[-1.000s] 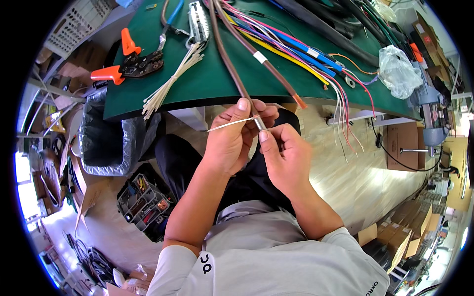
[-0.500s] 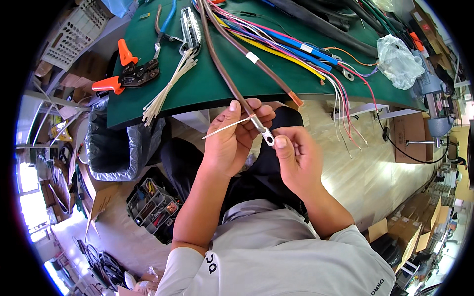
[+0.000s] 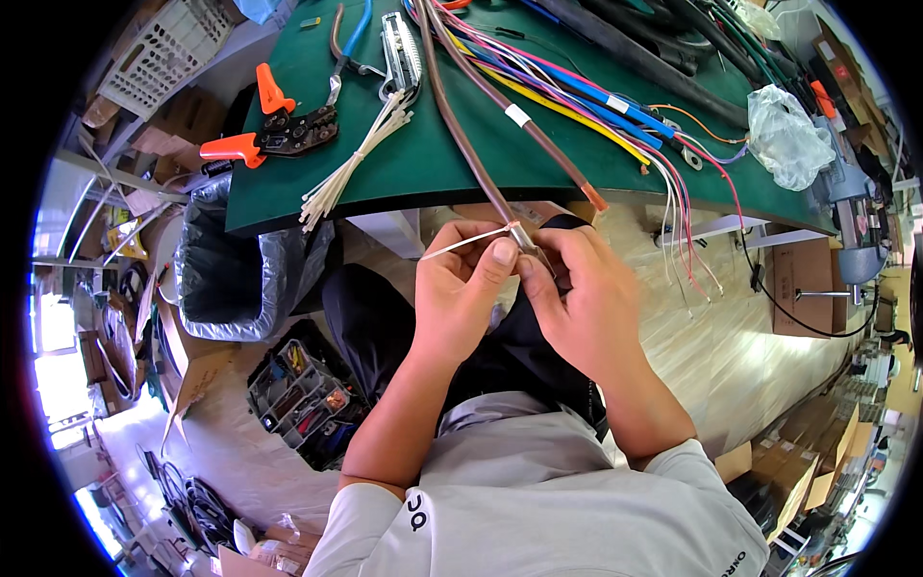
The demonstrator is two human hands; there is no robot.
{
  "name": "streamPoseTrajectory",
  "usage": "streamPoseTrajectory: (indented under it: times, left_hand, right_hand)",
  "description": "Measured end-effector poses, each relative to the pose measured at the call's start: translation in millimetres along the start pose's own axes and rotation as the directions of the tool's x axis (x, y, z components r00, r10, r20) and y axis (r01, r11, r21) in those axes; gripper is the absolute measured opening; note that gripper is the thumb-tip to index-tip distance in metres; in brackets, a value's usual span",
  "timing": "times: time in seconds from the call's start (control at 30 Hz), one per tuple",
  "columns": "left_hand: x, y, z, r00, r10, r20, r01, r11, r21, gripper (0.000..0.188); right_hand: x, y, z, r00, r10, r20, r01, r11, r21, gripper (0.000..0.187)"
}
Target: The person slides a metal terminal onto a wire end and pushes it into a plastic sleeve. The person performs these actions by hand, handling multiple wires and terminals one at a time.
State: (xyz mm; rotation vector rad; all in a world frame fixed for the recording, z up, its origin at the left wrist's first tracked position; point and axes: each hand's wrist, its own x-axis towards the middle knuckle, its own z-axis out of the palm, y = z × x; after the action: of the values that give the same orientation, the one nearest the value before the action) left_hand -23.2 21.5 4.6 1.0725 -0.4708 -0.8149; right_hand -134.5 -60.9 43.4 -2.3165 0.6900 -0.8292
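Looking down through the head view, we see both our hands close together just off the front edge of the green table, over our lap. Our left hand pinches the silver lug between thumb and curled fingers, while our right hand grips the same piece from the other side, thumb tips nearly meeting; its lower end is mostly hidden by our fingers. The lug sits on the end of a brown cable that slants down off the table, and a thin white strip runs from its upper mouth leftward over our left hand; whether it loops round, we cannot tell. Just to the right, a second brown cable carries a white label and ends in bare copper beyond the table edge. Farther right hang thin loose wires; to the left lie a bunch of white ties and an orange-handled crimping tool.
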Motion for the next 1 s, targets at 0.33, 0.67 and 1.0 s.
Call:
streamPoseTrajectory:
  times: [0.33,0.67,1.0]
  left_hand:
    - [7,15,-1,0.946,0.32,-0.044,-0.214,0.723,0.657,0.032]
    - [-5,76,-21,0.665,0.746,-0.013,-0.519,0.475,0.71,0.021]
    - [69,119,3,0.673,-0.089,0.735,-0.715,0.179,0.676,0.024]
  right_hand:
    - [17,-6,7,0.919,0.289,0.267,-0.365,0.879,0.307,0.03]
    - [-47,22,42,0.843,0.481,0.241,-0.314,0.075,0.947,0.071]
    - [-24,-13,89,0.93,0.23,0.286,-0.315,0.098,0.944,0.04]
